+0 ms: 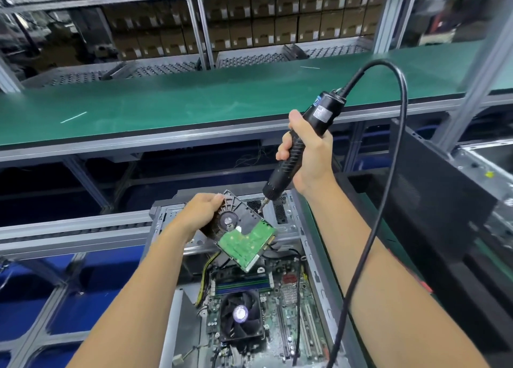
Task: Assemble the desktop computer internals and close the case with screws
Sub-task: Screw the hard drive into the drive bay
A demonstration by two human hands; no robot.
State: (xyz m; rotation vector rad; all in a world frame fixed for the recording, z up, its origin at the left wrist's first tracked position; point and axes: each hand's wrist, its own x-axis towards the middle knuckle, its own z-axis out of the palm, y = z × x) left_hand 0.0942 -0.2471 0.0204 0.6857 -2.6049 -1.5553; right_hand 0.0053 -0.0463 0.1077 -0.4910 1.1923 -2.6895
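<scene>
An open grey computer case (301, 229) lies below me, its motherboard (291, 298) and black CPU fan (241, 316) exposed. My left hand (201, 211) grips a hard drive (244, 233) by its far end and holds it tilted above the case, green circuit board facing up. My right hand (308, 151) grips a black electric screwdriver (299, 143). Its bit (263, 205) touches the drive's upper right edge. The tool's black cable (388, 173) loops up and hangs down along my right arm.
A green conveyor belt (194, 106) runs across behind the case, with shelves of brown boxes (277, 20) beyond it. Another dark computer case (444, 179) stands at the right. Blue bins (69, 284) sit under the metal frame at the left.
</scene>
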